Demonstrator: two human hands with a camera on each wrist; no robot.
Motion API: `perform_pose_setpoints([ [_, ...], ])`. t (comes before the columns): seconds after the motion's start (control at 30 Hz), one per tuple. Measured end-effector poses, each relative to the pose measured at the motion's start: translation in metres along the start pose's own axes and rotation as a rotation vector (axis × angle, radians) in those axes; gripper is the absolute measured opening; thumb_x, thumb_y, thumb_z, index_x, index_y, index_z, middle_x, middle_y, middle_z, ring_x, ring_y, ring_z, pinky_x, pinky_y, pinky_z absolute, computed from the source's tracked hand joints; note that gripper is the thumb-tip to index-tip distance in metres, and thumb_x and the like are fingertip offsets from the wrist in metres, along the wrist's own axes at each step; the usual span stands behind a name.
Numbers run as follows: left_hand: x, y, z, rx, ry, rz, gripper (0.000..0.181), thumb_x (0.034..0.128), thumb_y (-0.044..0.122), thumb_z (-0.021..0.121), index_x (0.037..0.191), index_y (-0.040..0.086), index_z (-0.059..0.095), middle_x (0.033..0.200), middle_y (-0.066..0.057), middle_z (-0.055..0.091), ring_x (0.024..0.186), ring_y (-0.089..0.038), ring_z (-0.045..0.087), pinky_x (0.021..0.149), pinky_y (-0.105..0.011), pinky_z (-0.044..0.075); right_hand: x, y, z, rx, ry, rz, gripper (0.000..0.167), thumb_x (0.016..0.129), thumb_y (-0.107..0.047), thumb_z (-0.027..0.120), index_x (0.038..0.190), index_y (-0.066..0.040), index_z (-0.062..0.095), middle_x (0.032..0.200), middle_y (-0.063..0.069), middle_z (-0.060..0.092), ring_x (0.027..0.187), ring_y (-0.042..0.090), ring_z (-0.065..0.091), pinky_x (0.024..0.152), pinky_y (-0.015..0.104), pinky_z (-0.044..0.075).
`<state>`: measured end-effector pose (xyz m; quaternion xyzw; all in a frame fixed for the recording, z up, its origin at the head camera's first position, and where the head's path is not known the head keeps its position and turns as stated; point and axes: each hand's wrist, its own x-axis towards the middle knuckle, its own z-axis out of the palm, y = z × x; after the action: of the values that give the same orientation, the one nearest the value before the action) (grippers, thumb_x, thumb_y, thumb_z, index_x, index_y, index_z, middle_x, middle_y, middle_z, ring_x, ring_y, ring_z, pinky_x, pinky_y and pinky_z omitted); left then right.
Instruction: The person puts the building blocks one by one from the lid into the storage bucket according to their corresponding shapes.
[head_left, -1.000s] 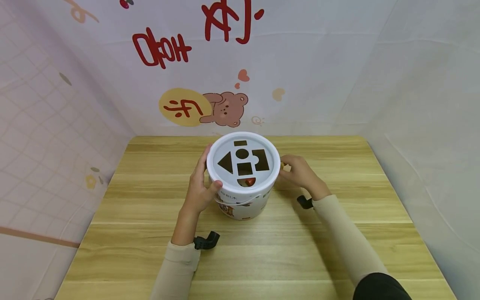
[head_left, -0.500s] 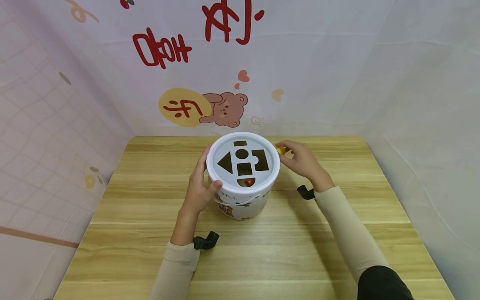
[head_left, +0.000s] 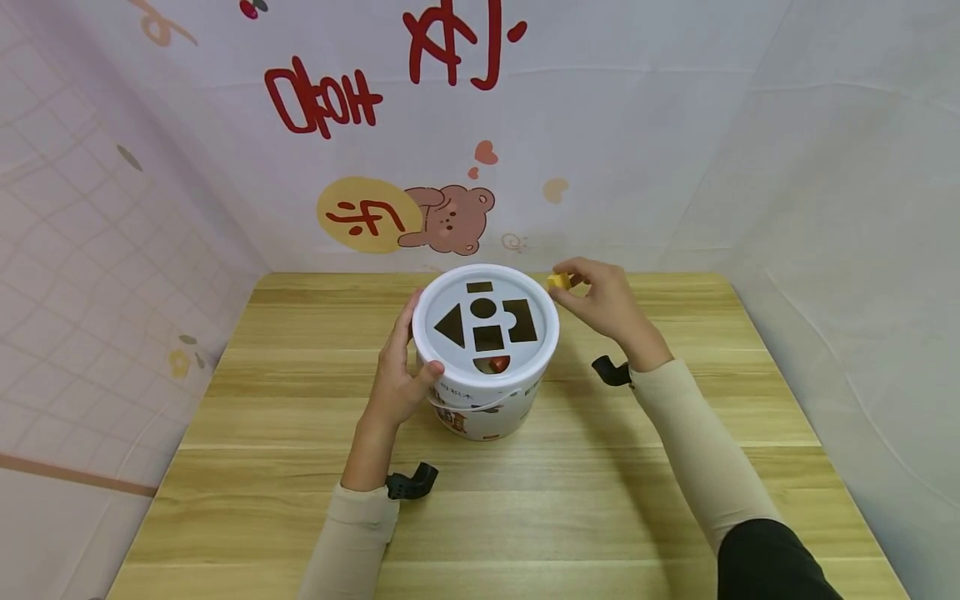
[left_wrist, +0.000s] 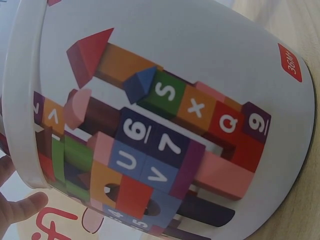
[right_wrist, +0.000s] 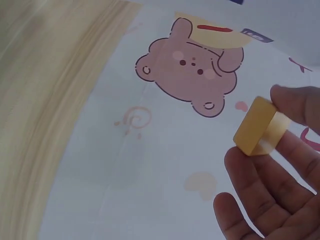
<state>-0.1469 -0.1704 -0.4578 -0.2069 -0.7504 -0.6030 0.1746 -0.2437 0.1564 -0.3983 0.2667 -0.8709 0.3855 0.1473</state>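
A white toy block bucket (head_left: 517, 408), printed with coloured blocks, stands upright on the table. Its pale lid (head_left: 525, 354) has several shaped holes: a triangle, a circle, rectangles, a notched one and a half-round. My left hand (head_left: 397, 375) grips the bucket's left side, thumb by the front of the rim. Only a thumb and part of a finger show near the rim in the left wrist view. Between thumb and fingers, my right hand (head_left: 607, 304) pinches a small yellow toy block (right_wrist: 255, 127), held up just beyond the lid's right rim. Its full shape is partly hidden.
Something red (head_left: 499, 364) shows through the half-round hole. The bucket's thin handle (head_left: 480, 408) hangs down in front. A wooden table (head_left: 300, 400) carries the bucket, with a printed cloth (head_left: 637, 167) behind it and at both sides.
My right hand has risen from beside the bucket's right side and moved away from me, bringing the yellow block up to the rim's height. The left hand and bucket stay in place.
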Motion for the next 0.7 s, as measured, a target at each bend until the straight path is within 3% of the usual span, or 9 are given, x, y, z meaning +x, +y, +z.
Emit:
perform_pose_setpoints([
  [0.2, 0.0, 0.0, 0.0, 0.003, 0.001, 0.005, 0.116, 0.0828, 0.089, 0.059, 0.168, 0.015, 0.029, 0.166, -0.004, 0.041, 0.143, -0.029, 0.048, 0.114, -0.065, 0.037, 0.007, -0.011, -0.003, -0.003, 0.055, 0.047, 0.025, 0.089, -0.009, 0.085, 0.111, 0.001, 0.077, 0.105, 0.017, 0.078, 0.089, 0.034, 0.073, 0.07, 0.047, 0.054],
  [0.43, 0.0, 0.0, 0.0, 0.003, 0.002, 0.009, 0.119, 0.0831, 0.089, 0.059, 0.167, 0.009, 0.03, 0.166, -0.004, 0.042, 0.142, -0.029, 0.049, 0.114, -0.064, 0.038, 0.016, -0.023, -0.005, -0.032, 0.084, 0.037, 0.024, 0.089, -0.012, 0.086, 0.108, 0.001, 0.077, 0.096, 0.014, 0.078, 0.085, 0.031, 0.074, 0.069, 0.039, 0.053],
  [0.7, 0.0, -0.001, 0.0, -0.001, -0.002, 0.003, 0.118, 0.0834, 0.088, 0.059, 0.168, 0.011, 0.029, 0.166, -0.004, 0.041, 0.143, -0.028, 0.047, 0.114, -0.064, 0.037, 0.028, -0.04, -0.006, -0.051, 0.059, 0.017, 0.023, 0.09, -0.016, 0.085, 0.106, -0.001, 0.078, 0.098, 0.013, 0.077, 0.089, 0.032, 0.071, 0.074, 0.045, 0.054],
])
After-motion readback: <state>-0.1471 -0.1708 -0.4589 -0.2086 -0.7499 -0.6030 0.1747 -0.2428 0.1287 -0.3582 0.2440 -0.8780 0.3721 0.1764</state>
